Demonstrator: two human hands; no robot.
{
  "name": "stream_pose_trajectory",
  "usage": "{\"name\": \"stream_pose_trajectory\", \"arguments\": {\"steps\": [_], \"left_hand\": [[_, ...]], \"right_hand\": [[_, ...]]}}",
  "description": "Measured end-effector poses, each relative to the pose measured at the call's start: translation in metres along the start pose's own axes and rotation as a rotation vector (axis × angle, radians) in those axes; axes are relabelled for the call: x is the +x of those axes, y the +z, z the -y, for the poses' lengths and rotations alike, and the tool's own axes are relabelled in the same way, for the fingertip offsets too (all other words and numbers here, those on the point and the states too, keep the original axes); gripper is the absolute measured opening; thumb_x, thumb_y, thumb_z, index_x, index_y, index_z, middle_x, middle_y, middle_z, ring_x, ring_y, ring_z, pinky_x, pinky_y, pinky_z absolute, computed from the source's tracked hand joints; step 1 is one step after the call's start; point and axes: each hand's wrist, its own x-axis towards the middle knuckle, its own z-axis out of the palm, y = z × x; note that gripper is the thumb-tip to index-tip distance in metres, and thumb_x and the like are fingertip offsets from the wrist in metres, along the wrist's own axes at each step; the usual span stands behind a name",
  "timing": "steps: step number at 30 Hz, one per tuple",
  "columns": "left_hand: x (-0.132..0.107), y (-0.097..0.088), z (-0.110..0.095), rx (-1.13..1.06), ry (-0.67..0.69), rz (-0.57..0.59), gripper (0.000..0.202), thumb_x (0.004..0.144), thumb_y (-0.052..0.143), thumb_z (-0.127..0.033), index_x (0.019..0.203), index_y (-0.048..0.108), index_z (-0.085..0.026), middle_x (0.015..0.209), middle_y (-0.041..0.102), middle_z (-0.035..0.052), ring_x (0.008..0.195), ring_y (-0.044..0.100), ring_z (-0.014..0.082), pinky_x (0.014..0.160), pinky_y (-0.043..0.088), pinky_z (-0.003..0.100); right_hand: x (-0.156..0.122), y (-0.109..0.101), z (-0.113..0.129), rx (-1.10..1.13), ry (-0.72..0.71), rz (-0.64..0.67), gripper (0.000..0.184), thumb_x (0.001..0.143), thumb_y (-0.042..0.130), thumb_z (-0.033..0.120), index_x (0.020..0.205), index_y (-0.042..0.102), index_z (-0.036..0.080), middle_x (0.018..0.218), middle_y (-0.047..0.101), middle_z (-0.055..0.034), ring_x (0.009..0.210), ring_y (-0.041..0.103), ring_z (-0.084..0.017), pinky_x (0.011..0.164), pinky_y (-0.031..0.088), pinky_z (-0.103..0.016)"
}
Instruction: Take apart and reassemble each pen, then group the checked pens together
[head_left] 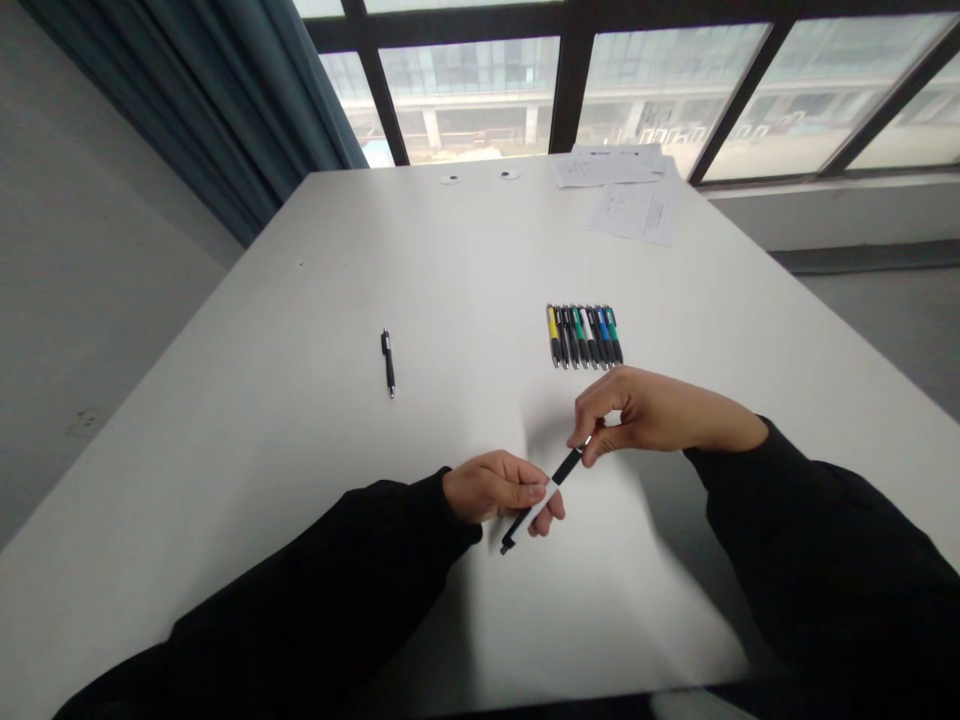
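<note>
A black-and-white pen (536, 508) is held slantwise above the table, its clicker end pointing down toward me. My left hand (508, 488) grips the white barrel between thumb and fingers. At the other end, my right hand (626, 415) pinches the tip with thumb and forefinger; something small and silvery shows there, partly covered by the fingers. Just beyond my right hand, several pens (583, 337) with yellow, black, green, white and blue parts lie side by side in a row. A single black pen (388, 363) lies by itself to the left.
The white table (450, 260) reaches to the windows. Loose printed papers (630, 208) lie at its far right corner. Two round cable-hole covers (510, 175) sit near the far edge. A blue-grey curtain (217, 100) hangs at the far left.
</note>
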Motion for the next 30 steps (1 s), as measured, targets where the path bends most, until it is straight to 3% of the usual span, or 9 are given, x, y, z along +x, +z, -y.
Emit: {"name": "stream_pose_trajectory", "arguments": {"steps": [8, 12, 14, 16, 19, 23, 25, 28, 30], "left_hand": [[0.0009, 0.0046, -0.0036, -0.003, 0.007, -0.056, 0.041, 0.072, 0.079, -0.047, 0.083, 0.074, -0.007, 0.065, 0.065, 0.0075, 0.059, 0.058, 0.0138, 0.058, 0.043, 0.025], [0.0031, 0.0054, -0.0023, -0.068, 0.053, -0.120, 0.041, 0.071, 0.081, -0.046, 0.082, 0.074, -0.007, 0.065, 0.065, 0.0076, 0.059, 0.058, 0.0132, 0.060, 0.043, 0.024], [0.0033, 0.0054, -0.0015, -0.084, 0.059, -0.127, 0.040, 0.071, 0.081, -0.045, 0.082, 0.074, -0.008, 0.066, 0.066, 0.0079, 0.060, 0.059, 0.0133, 0.060, 0.043, 0.024], [0.0030, 0.0050, -0.0008, -0.074, 0.056, -0.119, 0.040, 0.071, 0.081, -0.045, 0.083, 0.074, -0.008, 0.068, 0.067, 0.0087, 0.062, 0.060, 0.0142, 0.060, 0.044, 0.024], [0.0029, 0.0042, 0.0001, -0.063, 0.052, -0.122, 0.040, 0.072, 0.081, -0.045, 0.085, 0.074, -0.008, 0.070, 0.068, 0.0094, 0.063, 0.061, 0.0149, 0.060, 0.044, 0.025], [0.0038, 0.0039, 0.0014, -0.071, 0.071, -0.137, 0.040, 0.072, 0.081, -0.045, 0.084, 0.074, -0.007, 0.069, 0.067, 0.0091, 0.063, 0.061, 0.0140, 0.061, 0.043, 0.025], [0.0041, 0.0039, 0.0018, -0.058, 0.067, -0.129, 0.040, 0.072, 0.081, -0.045, 0.085, 0.074, -0.007, 0.069, 0.068, 0.0093, 0.063, 0.060, 0.0141, 0.061, 0.043, 0.025], [0.0040, 0.0037, 0.0017, -0.063, 0.068, -0.121, 0.039, 0.072, 0.081, -0.044, 0.085, 0.074, -0.007, 0.070, 0.068, 0.0093, 0.064, 0.061, 0.0142, 0.063, 0.044, 0.026], [0.0038, 0.0035, 0.0010, -0.085, 0.072, -0.125, 0.038, 0.072, 0.081, -0.043, 0.084, 0.074, -0.008, 0.070, 0.068, 0.0091, 0.064, 0.061, 0.0138, 0.063, 0.044, 0.025]], "right_hand": [[0.0053, 0.0080, 0.0002, -0.071, 0.142, 0.059, 0.051, 0.095, 0.052, 0.049, 0.065, 0.069, 0.012, 0.055, 0.060, -0.0022, 0.048, 0.049, -0.010, 0.054, 0.038, -0.025], [0.0008, 0.0057, 0.0037, 0.083, 0.083, -0.038, 0.035, 0.091, 0.059, 0.046, 0.099, 0.070, 0.013, 0.082, 0.069, -0.0056, 0.068, 0.059, -0.014, 0.062, 0.044, -0.025], [-0.0009, 0.0041, 0.0056, 0.117, 0.068, -0.060, 0.033, 0.087, 0.066, 0.042, 0.106, 0.067, 0.015, 0.085, 0.069, -0.0046, 0.072, 0.060, -0.014, 0.064, 0.045, -0.025], [-0.0006, 0.0036, 0.0057, 0.089, 0.108, -0.042, 0.028, 0.088, 0.064, 0.042, 0.092, 0.068, 0.015, 0.072, 0.066, -0.0024, 0.064, 0.058, -0.013, 0.059, 0.043, -0.024], [0.0016, 0.0044, 0.0036, 0.029, 0.167, -0.043, 0.041, 0.092, 0.055, 0.048, 0.074, 0.067, 0.014, 0.060, 0.061, -0.0018, 0.053, 0.053, -0.011, 0.053, 0.039, -0.024], [0.0031, 0.0058, 0.0026, 0.092, 0.097, -0.094, 0.034, 0.091, 0.058, 0.048, 0.090, 0.066, 0.014, 0.071, 0.064, -0.0027, 0.062, 0.056, -0.013, 0.056, 0.041, -0.024], [0.0033, 0.0067, 0.0035, 0.055, 0.094, -0.072, 0.032, 0.090, 0.060, 0.046, 0.083, 0.064, 0.015, 0.067, 0.063, -0.0015, 0.059, 0.055, -0.012, 0.056, 0.040, -0.024], [0.0036, 0.0073, 0.0053, -0.092, 0.137, -0.118, 0.046, 0.094, 0.052, 0.049, 0.065, 0.060, 0.015, 0.054, 0.057, 0.0000, 0.049, 0.049, -0.010, 0.054, 0.037, -0.025], [0.0037, 0.0071, 0.0062, -0.115, 0.123, -0.186, 0.048, 0.097, 0.045, 0.050, 0.070, 0.062, 0.015, 0.058, 0.059, -0.0011, 0.053, 0.050, -0.011, 0.056, 0.037, -0.026]]}}
